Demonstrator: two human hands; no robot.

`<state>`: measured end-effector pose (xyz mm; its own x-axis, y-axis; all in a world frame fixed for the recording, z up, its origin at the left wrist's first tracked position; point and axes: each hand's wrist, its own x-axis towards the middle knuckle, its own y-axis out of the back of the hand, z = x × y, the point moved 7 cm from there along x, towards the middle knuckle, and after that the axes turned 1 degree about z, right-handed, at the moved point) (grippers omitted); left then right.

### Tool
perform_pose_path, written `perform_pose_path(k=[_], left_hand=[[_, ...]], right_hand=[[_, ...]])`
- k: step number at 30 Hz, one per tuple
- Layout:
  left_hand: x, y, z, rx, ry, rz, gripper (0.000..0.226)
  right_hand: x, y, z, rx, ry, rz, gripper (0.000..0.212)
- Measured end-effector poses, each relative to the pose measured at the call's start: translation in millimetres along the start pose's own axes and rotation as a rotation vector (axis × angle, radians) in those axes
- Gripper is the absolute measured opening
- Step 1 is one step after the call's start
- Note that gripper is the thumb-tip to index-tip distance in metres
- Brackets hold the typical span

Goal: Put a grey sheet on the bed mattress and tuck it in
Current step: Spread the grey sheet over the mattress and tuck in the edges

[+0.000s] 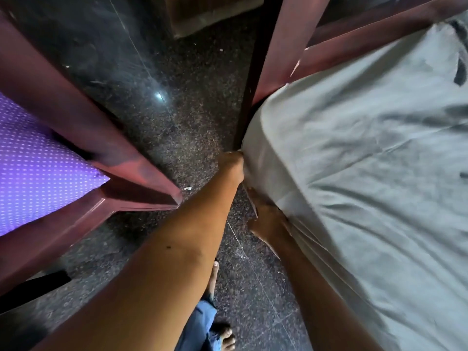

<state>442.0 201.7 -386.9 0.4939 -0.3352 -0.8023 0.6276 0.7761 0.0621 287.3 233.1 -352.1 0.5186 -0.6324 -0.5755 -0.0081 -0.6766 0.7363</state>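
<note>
A grey sheet (367, 153) covers the mattress on the right and hangs over its near corner and left side. My left hand (231, 164) is down at the mattress's side edge by the dark bed post (249, 97), its fingers curled into the sheet's edge. My right hand (268, 220) is a little nearer to me, low on the same side, gripping a fold of the sheet against the mattress; its fingertips are hidden under the cloth. The reddish wooden bed frame (354, 36) shows beyond the mattress.
A second reddish wooden bed (106, 153) with a purple dotted sheet (38, 168) stands on the left. A narrow strip of dark speckled floor (177, 110) runs between the beds. My bare feet and blue trouser leg (202, 323) are below.
</note>
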Motion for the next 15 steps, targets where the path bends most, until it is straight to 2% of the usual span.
perform_pose_path(k=[5, 8, 11, 12, 15], left_hand=[[12.5, 4.0, -14.5, -0.111, 0.020, -0.005, 0.030], [5.5, 10.5, -10.9, -0.004, 0.005, -0.037, 0.030], [-0.4, 18.0, 2.0, -0.019, -0.015, -0.023, 0.020], [-4.4, 20.4, 8.1, -0.001, -0.035, -0.011, 0.018], [-7.2, 22.2, 16.4, 0.052, -0.068, -0.033, 0.019]], right_hand=[[14.6, -17.1, 6.5, 0.030, -0.005, 0.000, 0.084], [8.4, -19.9, 7.8, -0.029, -0.033, 0.024, 0.079], [-11.1, -16.7, 12.2, 0.193, -0.115, 0.032, 0.067], [-18.3, -12.7, 13.7, 0.246, -0.130, 0.072, 0.061], [-40.3, 1.3, 11.3, 0.165, -0.135, 0.298, 0.049]])
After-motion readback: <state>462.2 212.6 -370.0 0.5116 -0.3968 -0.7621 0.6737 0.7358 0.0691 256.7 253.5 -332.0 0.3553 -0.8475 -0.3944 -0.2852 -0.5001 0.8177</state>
